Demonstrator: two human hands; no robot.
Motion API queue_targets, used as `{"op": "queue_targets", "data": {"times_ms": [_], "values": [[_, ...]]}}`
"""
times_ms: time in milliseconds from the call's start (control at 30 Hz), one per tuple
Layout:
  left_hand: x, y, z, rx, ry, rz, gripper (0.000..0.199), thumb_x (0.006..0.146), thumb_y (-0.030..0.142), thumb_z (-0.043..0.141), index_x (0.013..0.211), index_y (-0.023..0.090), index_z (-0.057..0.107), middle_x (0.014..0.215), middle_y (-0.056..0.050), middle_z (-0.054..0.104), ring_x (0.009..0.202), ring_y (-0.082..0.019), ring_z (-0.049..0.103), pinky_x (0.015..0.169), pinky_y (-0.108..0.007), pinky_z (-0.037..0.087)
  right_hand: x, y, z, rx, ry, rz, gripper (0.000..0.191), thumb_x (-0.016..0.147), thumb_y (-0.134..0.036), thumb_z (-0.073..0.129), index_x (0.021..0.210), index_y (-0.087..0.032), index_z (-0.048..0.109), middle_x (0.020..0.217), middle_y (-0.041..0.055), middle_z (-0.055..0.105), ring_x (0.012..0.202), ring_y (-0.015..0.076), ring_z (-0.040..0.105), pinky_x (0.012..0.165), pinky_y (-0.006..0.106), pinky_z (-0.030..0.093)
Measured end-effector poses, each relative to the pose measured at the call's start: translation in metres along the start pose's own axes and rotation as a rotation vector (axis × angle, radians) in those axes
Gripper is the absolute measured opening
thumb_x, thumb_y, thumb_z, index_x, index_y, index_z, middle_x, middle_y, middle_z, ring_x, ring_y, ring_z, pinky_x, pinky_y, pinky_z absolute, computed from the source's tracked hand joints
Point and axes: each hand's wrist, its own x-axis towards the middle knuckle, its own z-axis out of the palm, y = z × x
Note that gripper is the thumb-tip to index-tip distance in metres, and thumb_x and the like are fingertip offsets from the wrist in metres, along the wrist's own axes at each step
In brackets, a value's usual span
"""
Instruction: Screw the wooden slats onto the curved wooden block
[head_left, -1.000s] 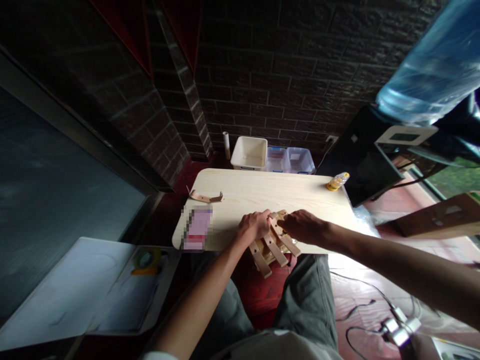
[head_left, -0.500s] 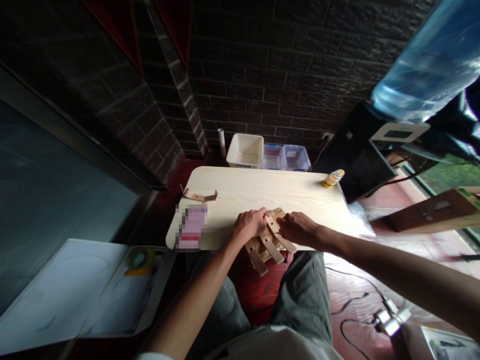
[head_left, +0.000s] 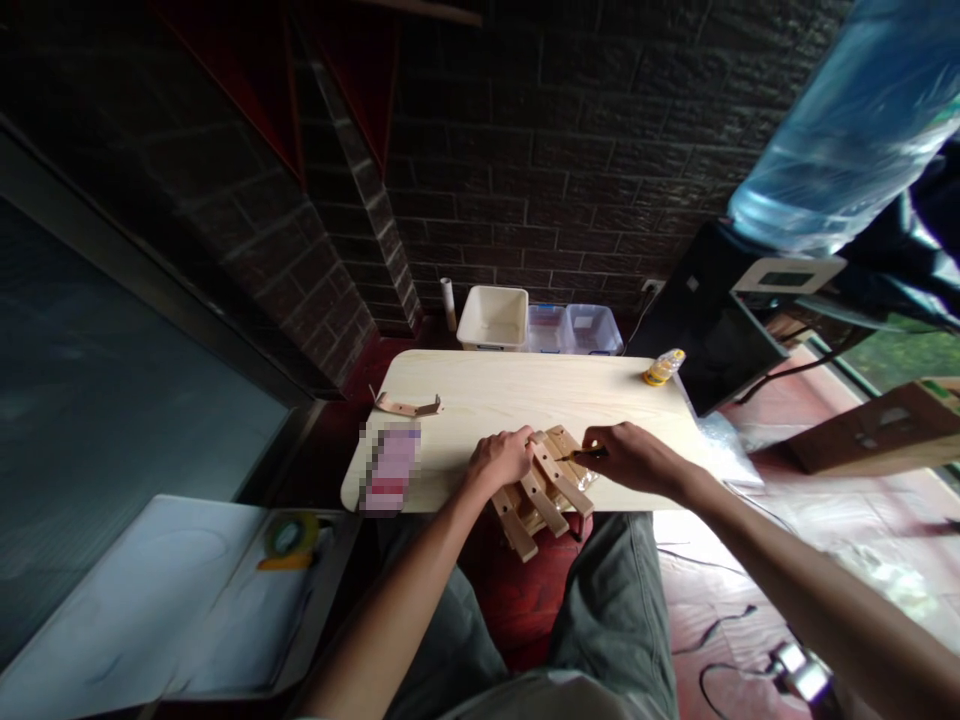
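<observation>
A wooden assembly [head_left: 540,495] of light boards and several bent slats lies at the table's near edge, its slat ends jutting past the edge toward me. My left hand [head_left: 504,455] is closed around the upper end of a slat on its left side. In my right hand [head_left: 626,455] is a small screwdriver [head_left: 589,454] with a dark and yellow handle, its thin shaft pointing left at the boards. Whether its tip touches the wood I cannot tell. A separate bent wooden piece [head_left: 407,409] with upright metal pins rests at the table's left.
A pixelated pink flat item [head_left: 393,468] lies on the table [head_left: 480,385] at left. A small yellow-capped bottle [head_left: 664,368] stands at the far right corner. Bins [head_left: 493,320] sit beyond the table. A water dispenser [head_left: 720,300] and cables are at right.
My right hand has drawn back to the right from the assembly, and the screwdriver now shows in it. My left hand stays on the wood. The whole view has tilted up slightly.
</observation>
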Motion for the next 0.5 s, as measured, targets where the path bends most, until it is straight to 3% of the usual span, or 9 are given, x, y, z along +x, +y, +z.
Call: {"op": "queue_targets", "data": {"times_ms": [133, 267, 433, 500], "values": [[0.002, -0.002, 0.001, 0.001, 0.001, 0.009, 0.034, 0.092, 0.047, 0.037, 0.121, 0.035, 0.053, 0.11, -0.005, 0.07, 0.096, -0.026, 0.066, 0.079, -0.036, 0.048, -0.015, 0.023, 0.017, 0.468, 0.186, 0.093, 0.044, 0.089, -0.057, 0.049, 0.094, -0.017, 0.067, 0.081, 0.0056, 0.07, 0.069, 0.0175, 0.063, 0.06, 0.026, 0.044], [0.004, -0.003, 0.002, 0.012, -0.001, -0.001, 0.032, 0.093, 0.046, 0.038, 0.119, 0.036, 0.053, 0.109, -0.004, 0.07, 0.095, -0.025, 0.066, 0.078, -0.034, 0.048, -0.028, 0.032, 0.064, 0.888, 0.349, 0.257, 0.05, 0.091, -0.06, 0.043, 0.105, -0.015, 0.061, 0.082, 0.0081, 0.067, 0.076, 0.021, 0.064, 0.063, 0.029, 0.049], [0.008, 0.001, 0.003, -0.02, -0.017, -0.058, 0.032, 0.093, 0.048, 0.038, 0.117, 0.037, 0.054, 0.106, -0.004, 0.071, 0.091, -0.024, 0.067, 0.078, -0.034, 0.048, -0.043, 0.021, 0.131, 1.04, 0.453, 0.437, 0.055, 0.094, -0.061, 0.028, 0.114, -0.017, 0.055, 0.097, 0.0141, 0.066, 0.09, 0.0255, 0.065, 0.07, 0.035, 0.053], [0.007, 0.002, 0.003, -0.079, -0.023, -0.113, 0.034, 0.093, 0.049, 0.037, 0.117, 0.036, 0.055, 0.106, -0.005, 0.071, 0.093, -0.026, 0.067, 0.08, -0.036, 0.048, -0.049, 0.012, 0.149, 1.204, 0.503, 0.483, 0.053, 0.092, -0.063, 0.035, 0.112, -0.019, 0.058, 0.093, 0.012, 0.067, 0.087, 0.0258, 0.065, 0.067, 0.035, 0.053]]}}
